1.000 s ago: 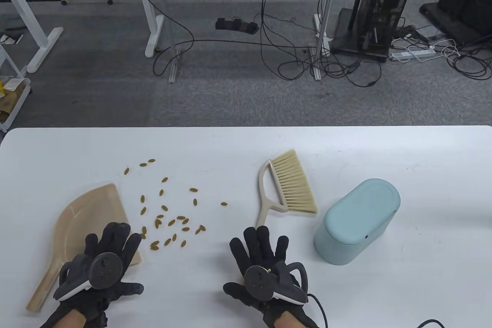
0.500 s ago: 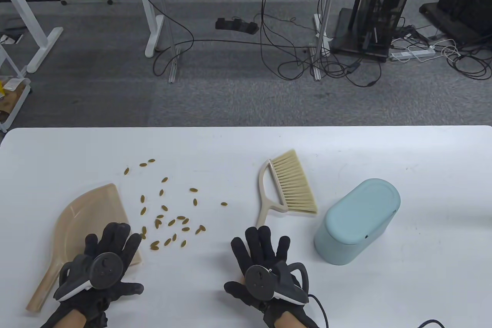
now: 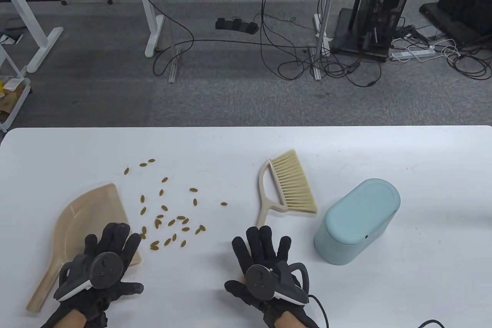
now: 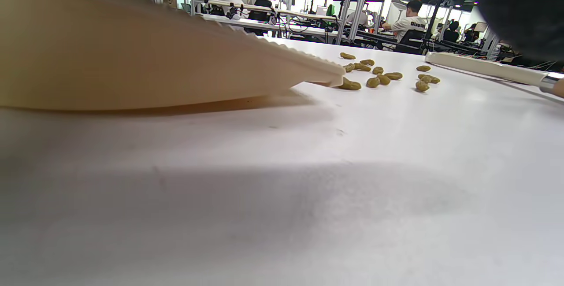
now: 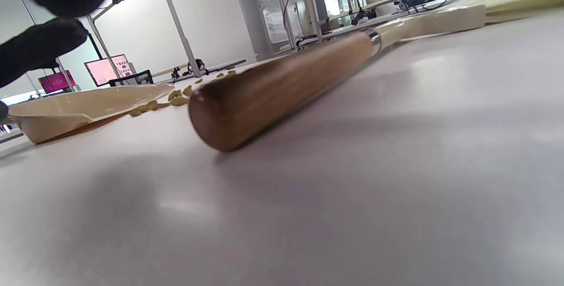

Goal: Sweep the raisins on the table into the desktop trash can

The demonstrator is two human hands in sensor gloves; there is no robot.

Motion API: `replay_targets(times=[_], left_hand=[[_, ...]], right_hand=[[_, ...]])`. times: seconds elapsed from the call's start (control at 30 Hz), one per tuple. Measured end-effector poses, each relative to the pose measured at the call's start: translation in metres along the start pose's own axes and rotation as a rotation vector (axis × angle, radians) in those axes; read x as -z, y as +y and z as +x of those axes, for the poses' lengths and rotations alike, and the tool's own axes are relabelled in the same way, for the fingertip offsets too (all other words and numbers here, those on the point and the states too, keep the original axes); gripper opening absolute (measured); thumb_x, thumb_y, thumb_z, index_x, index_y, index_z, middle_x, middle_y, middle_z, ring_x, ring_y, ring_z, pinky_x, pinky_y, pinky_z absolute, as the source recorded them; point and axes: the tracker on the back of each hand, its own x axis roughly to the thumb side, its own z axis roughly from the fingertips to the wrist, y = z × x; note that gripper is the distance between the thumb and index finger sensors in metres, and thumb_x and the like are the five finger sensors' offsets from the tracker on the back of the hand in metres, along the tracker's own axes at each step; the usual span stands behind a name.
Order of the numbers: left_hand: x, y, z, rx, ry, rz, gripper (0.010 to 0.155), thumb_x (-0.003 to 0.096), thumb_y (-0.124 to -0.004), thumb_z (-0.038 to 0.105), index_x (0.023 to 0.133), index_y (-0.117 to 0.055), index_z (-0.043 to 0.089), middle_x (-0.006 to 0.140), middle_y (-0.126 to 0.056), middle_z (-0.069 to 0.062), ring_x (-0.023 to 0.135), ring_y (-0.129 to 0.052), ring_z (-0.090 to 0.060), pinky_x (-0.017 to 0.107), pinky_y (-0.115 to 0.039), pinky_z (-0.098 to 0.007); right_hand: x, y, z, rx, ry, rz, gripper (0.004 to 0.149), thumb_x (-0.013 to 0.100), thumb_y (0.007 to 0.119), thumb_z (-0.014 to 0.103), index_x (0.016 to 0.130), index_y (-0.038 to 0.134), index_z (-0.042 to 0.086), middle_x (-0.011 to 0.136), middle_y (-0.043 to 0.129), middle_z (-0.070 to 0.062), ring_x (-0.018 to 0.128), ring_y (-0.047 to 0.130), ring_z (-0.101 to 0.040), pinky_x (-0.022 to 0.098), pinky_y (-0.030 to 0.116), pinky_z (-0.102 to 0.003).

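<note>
Several greenish-brown raisins [image 3: 173,222] lie scattered on the white table [image 3: 423,174]. A beige dustpan [image 3: 86,216] lies at the left with its handle toward the front edge. My left hand [image 3: 111,245] lies open with fingers spread over the pan's near right corner. A beige brush [image 3: 290,185] lies in the middle, its wooden handle end [image 5: 282,87] under my right fingertips. My right hand [image 3: 261,247] is open and flat and grips nothing. A pale blue trash can [image 3: 357,220] with a closed lid stands to the right. The left wrist view shows the pan's edge [image 4: 176,61] and raisins [image 4: 379,76].
Beyond the table's far edge is grey carpet with desk legs, cables [image 3: 269,47] and a computer tower [image 3: 380,12]. A black cable [image 3: 430,322] runs from my right hand along the front edge.
My right hand has crept a touch to the right. Nothing else has moved.
</note>
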Motion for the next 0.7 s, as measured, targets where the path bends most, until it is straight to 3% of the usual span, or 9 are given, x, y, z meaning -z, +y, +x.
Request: replay_targets(times=[0.37,0.47,0.53,0.6,0.63,0.67,0.7], left_hand=[[0.0,0.005,-0.003,-0.009,0.013,0.024,0.108,0.0339,-0.077,0.069,0.101,0.002,0.041,0.108,0.026,0.011,0.11,0.025,-0.022,0.077,0.005,-0.067],[0.0,0.006,-0.003,-0.005,0.026,0.024,0.108,0.0339,-0.078,0.069,0.101,0.002,0.041,0.109,0.025,0.01,0.109,0.026,-0.022,0.077,0.007,-0.067],[-0.001,0.006,-0.004,-0.007,0.034,0.03,0.108,0.0338,-0.078,0.069,0.101,0.002,0.041,0.109,0.025,0.011,0.109,0.026,-0.022,0.077,0.007,-0.067],[-0.001,0.007,-0.006,-0.014,0.047,0.028,0.108,0.0339,-0.078,0.069,0.101,0.002,0.041,0.108,0.025,0.011,0.109,0.027,-0.022,0.076,0.007,-0.067],[-0.001,0.007,-0.007,-0.017,0.054,0.026,0.108,0.0339,-0.078,0.069,0.101,0.002,0.041,0.108,0.025,0.011,0.109,0.027,-0.022,0.077,0.007,-0.066],[-0.002,0.007,-0.008,-0.02,0.062,0.024,0.108,0.0341,-0.078,0.069,0.101,0.002,0.041,0.108,0.025,0.011,0.109,0.027,-0.022,0.077,0.007,-0.066],[-0.002,0.007,-0.009,-0.023,0.068,0.023,0.108,0.0341,-0.077,0.069,0.101,0.002,0.041,0.108,0.025,0.011,0.109,0.027,-0.022,0.076,0.007,-0.066]], right_hand=[[0.001,-0.015,-0.004,-0.017,0.083,-0.068,0.093,0.049,0.059,0.074,0.112,0.005,0.031,0.119,0.003,-0.013,0.106,-0.005,-0.041,0.055,-0.009,-0.068],[0.001,-0.024,-0.003,-0.032,0.108,-0.106,0.094,0.049,0.059,0.075,0.113,0.008,0.03,0.121,0.009,-0.016,0.108,0.002,-0.044,0.056,-0.008,-0.069],[0.002,-0.034,0.0,-0.061,0.146,-0.185,0.094,0.047,0.06,0.076,0.115,0.017,0.027,0.121,0.026,-0.021,0.108,0.022,-0.05,0.058,-0.003,-0.071],[0.006,-0.044,0.001,-0.088,0.211,-0.237,0.095,0.045,0.061,0.077,0.115,0.025,0.023,0.117,0.046,-0.025,0.094,0.059,-0.057,0.062,0.014,-0.076],[0.009,-0.046,0.001,-0.096,0.269,-0.227,0.095,0.046,0.062,0.076,0.115,0.031,0.019,0.112,0.055,-0.03,0.076,0.077,-0.057,0.061,0.04,-0.078],[0.013,-0.046,0.0,-0.105,0.315,-0.205,0.093,0.047,0.064,0.074,0.114,0.035,0.015,0.106,0.061,-0.035,0.055,0.088,-0.054,0.047,0.063,-0.07],[0.016,-0.045,-0.001,-0.121,0.405,-0.159,0.09,0.05,0.063,0.071,0.113,0.045,0.01,0.094,0.075,-0.04,0.031,0.097,-0.038,0.031,0.075,-0.06]])
